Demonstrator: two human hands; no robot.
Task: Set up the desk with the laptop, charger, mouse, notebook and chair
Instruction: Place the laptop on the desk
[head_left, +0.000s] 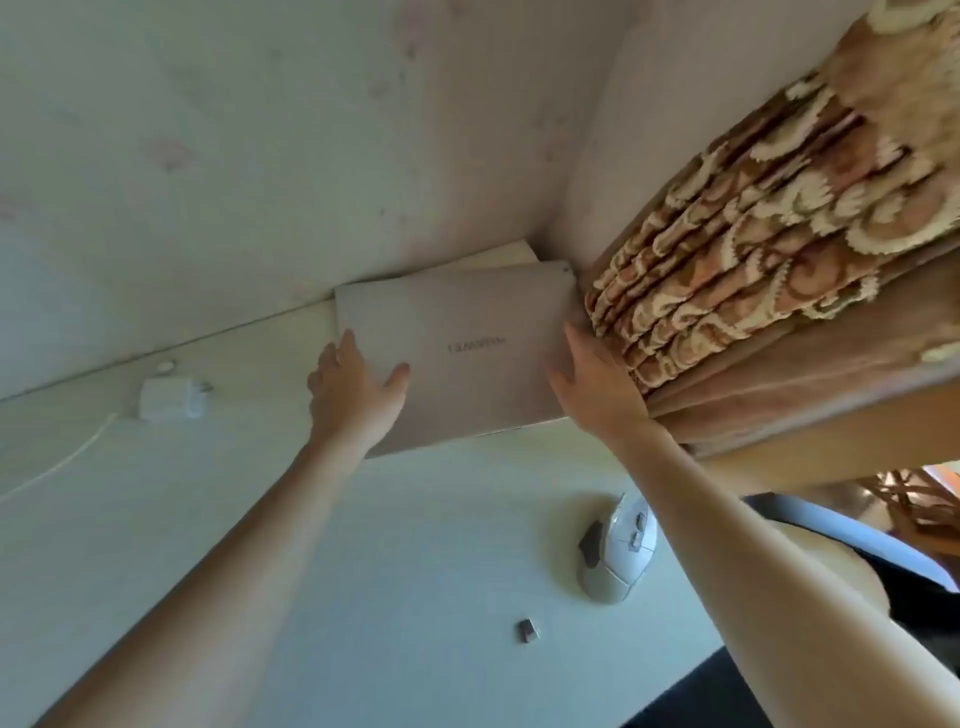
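Note:
A closed silver laptop (467, 332) lies at the back of the white desk (363, 571), in the corner by the wall. My left hand (353, 389) rests flat on its left edge with fingers spread. My right hand (597, 384) presses against its right edge next to the curtain. Under the laptop's far side a pale flat thing (506, 255) sticks out, perhaps the notebook. A white charger brick (171, 400) with its cable (62, 462) lies at the left. A white and grey mouse (618, 551) sits at the right.
A patterned brown and cream curtain (753, 260) hangs close on the right, touching the laptop's corner. A small USB dongle (527, 630) lies on the desk near the front. The wall (260, 156) runs right behind the desk. A wooden piece (914, 504) shows at far right.

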